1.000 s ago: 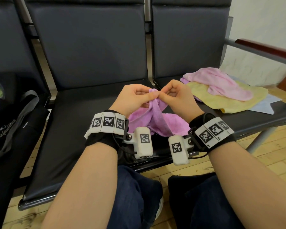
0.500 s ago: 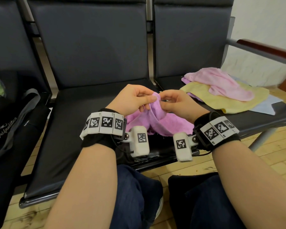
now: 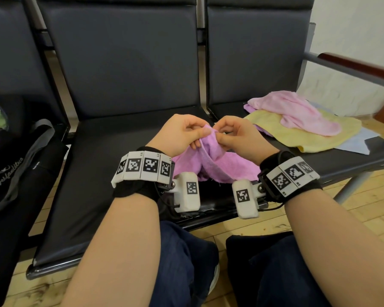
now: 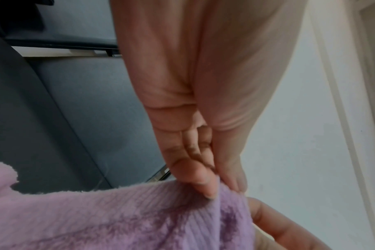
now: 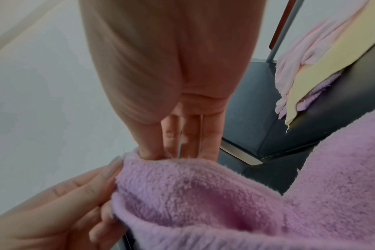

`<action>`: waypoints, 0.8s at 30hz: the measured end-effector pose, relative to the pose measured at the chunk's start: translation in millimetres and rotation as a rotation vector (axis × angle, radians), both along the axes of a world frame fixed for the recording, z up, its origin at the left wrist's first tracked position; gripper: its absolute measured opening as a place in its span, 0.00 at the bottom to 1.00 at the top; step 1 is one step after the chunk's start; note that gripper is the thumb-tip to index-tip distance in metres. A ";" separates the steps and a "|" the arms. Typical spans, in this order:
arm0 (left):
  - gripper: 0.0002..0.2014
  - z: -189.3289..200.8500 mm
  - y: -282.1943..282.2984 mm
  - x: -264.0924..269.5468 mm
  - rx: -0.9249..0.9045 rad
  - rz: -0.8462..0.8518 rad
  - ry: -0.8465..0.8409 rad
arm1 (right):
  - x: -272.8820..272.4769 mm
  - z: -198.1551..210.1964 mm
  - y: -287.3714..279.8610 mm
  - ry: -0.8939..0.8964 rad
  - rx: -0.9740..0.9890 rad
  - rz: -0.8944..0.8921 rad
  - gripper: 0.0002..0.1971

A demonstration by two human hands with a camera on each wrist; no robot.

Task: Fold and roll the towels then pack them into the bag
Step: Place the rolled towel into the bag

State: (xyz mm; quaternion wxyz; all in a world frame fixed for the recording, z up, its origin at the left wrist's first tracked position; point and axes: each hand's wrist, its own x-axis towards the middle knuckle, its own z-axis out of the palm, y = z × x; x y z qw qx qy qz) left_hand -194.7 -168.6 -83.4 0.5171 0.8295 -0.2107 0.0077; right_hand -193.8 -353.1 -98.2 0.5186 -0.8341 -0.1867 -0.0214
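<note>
Mid-frame, my left hand [image 3: 182, 135] and right hand [image 3: 237, 136] both pinch one corner of the purple towel [image 3: 220, 165], draped on the seat [image 3: 111, 165]. Fold step starting, I judge; next spread corners apart. Bag [image 3: 13, 165] far left.

Just a row of dark padded seats [image 3: 124, 69] on a metal frame, with a reddish wooden armrest [image 3: 359, 67] at the right end. Wood floor [image 3: 375, 209] underneath, plain white wall [image 3: 353, 25] behind.
</note>
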 end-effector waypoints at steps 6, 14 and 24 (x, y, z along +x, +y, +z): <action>0.06 4.7 -0.7 -5.1 -0.050 0.007 -0.057 | -1.0 3.9 0.8 -0.060 -0.237 0.004 0.06; 0.05 3.4 3.0 2.6 -0.304 0.195 -0.153 | 26.2 -9.6 -3.2 -0.466 -0.412 -0.434 0.10; 0.04 3.8 11.5 9.6 -0.592 0.430 -0.176 | 26.0 -7.5 -6.3 -0.801 -0.599 -0.739 0.11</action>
